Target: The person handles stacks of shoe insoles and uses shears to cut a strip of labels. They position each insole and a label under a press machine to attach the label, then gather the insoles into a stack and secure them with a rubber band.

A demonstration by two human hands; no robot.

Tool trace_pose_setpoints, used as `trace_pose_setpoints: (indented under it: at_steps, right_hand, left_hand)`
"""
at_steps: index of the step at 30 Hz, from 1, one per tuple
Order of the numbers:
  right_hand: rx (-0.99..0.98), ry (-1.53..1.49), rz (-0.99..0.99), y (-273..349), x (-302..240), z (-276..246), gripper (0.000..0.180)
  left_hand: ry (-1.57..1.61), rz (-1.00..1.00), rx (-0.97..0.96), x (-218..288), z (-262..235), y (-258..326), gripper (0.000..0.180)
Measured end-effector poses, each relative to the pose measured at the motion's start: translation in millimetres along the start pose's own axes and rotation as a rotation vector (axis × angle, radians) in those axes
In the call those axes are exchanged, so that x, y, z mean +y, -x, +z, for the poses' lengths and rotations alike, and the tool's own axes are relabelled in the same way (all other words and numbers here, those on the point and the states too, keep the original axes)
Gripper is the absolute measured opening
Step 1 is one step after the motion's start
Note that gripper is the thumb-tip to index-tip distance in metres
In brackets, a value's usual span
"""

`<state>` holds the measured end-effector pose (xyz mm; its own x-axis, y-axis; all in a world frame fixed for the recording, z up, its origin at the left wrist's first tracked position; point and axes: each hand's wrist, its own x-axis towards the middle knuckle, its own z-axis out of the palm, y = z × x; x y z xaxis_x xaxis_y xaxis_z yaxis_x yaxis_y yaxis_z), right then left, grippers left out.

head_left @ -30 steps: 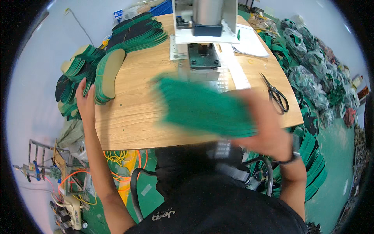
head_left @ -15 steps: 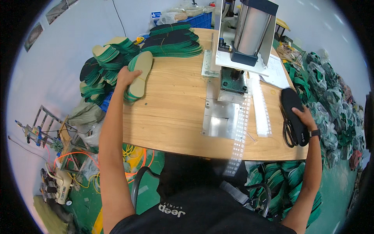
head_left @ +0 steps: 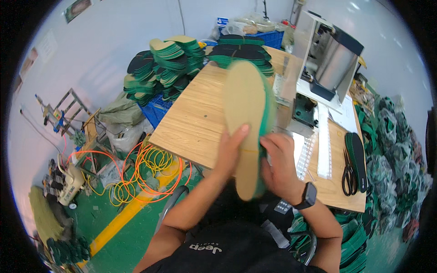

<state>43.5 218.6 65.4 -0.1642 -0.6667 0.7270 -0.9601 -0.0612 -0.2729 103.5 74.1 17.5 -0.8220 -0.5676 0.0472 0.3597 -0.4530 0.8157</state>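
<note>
A bundle of insoles (head_left: 248, 100), beige on top with green edges, is held up over the table's front edge. My left hand (head_left: 232, 150) grips it from the left, thumb across the beige face beside a thin band. My right hand (head_left: 280, 157) is at the bundle's right edge, its fingers curled against the green side and somewhat blurred. Beyond the bundle stands a press (head_left: 330, 68) with a metal cylinder. Black insoles (head_left: 356, 154) lie at the right of the table next to black-handled scissors (head_left: 349, 177).
Stacked insoles (head_left: 166, 63) rise at the back left, near dark bundles (head_left: 239, 52) on the table (head_left: 191, 123). A printed label strip (head_left: 306, 157) and a white strip (head_left: 324, 145) lie by the press. Orange and yellow hoses (head_left: 145, 168) coil on the floor; bagged material (head_left: 393, 150) piles up at right.
My left hand has brought the beige-topped bundle from the table's left side to in front of me. My right hand has left the black insoles and come to the bundle. The view has shifted left.
</note>
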Motion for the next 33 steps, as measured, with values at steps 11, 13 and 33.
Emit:
trace_pose_setpoints:
  at_steps: [11, 13, 33]
  right_hand:
    - [0.028, -0.187, 0.253, 58.9, -20.9, 21.6, 0.010]
    - [-0.154, -0.371, 0.195, 65.6, -22.2, 5.2, 0.013]
    - [0.170, -1.051, 0.696, 160.3, 12.0, -39.1, 0.056]
  left_hand:
    - [-0.153, -0.134, -0.054, -34.2, -10.0, 40.7, 0.039]
    - [-0.106, -0.170, -0.108, -29.0, -19.4, 41.4, 0.038]
    - [-0.050, -0.460, -1.121, -83.4, 48.6, 71.7, 0.059]
